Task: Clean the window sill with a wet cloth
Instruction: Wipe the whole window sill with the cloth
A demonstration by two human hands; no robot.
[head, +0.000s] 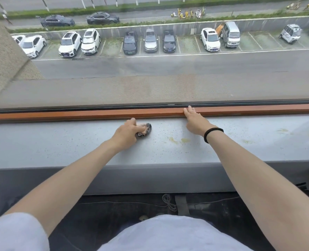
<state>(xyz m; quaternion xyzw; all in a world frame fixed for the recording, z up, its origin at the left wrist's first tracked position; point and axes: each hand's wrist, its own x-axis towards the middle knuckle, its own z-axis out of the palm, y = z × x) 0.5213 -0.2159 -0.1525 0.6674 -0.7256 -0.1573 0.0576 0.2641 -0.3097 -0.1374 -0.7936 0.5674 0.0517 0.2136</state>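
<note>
Grey and dotted with little dark specks, the window sill [77, 142] runs across the middle of my view from edge to edge. The cloth [147, 129] sits on it, a little left of the middle of the frame, close to the back of the sill. It is a small bunched wad, dark and light mixed.

The left hand [126, 132] holds it, with the fingers curled over the wad and pressing it down on the sill. The right hand [194, 122] lies just right of the middle. Its fingers are straight and flat, and the tips rest on the brown wooden strip [77, 115] at the bottom of the window. It holds nothing. A black band [212, 134] goes round the right wrist.

Between the two hands, a bit nearer to me, I see two yellow stains [179, 140] on the sill. More faint yellow marks sit far over on the right side.

Through the glass in the upper half of the frame I see parked cars [150, 40] in a row, some white and some dark, and a road. At the bottom of the frame I see a white shirt [168, 232], and a thin coiled cord [168, 201] on the dark floor under the sill.
</note>
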